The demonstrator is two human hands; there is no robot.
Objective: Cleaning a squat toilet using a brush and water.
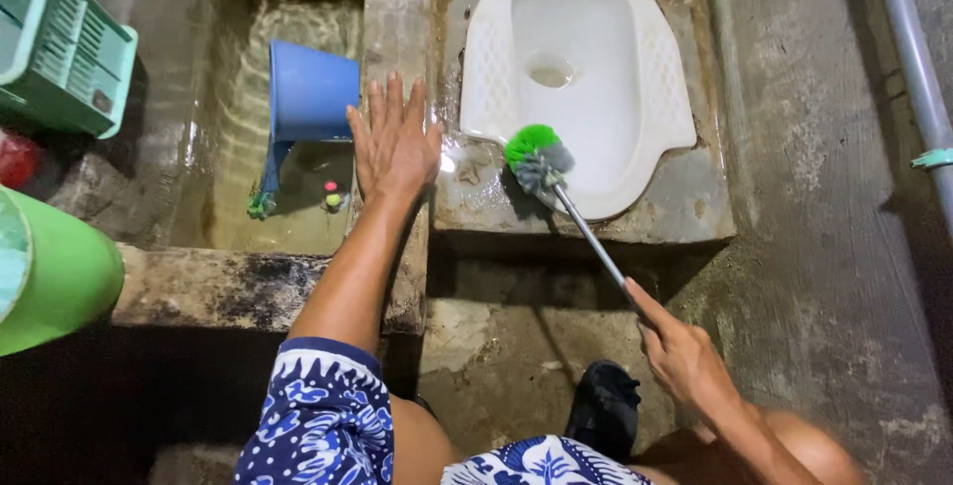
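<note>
My right hand [680,351] grips the thin metal handle of a toilet brush [537,159]. Its green and grey bristle head rests on the near left rim of a white squat toilet [655,98] set in a wet concrete step. My left hand [394,138] lies flat, fingers spread, on the concrete wall [397,8] between the toilet and a water basin. It holds nothing.
The water basin [228,128] left of the wall holds a floating blue dipper [310,93]. A green basket [60,48] sits at the far left, a green bucket [50,267] below it. A grey pipe [913,58] runs down the right wall. My dark-shoed foot [606,411] stands on the floor.
</note>
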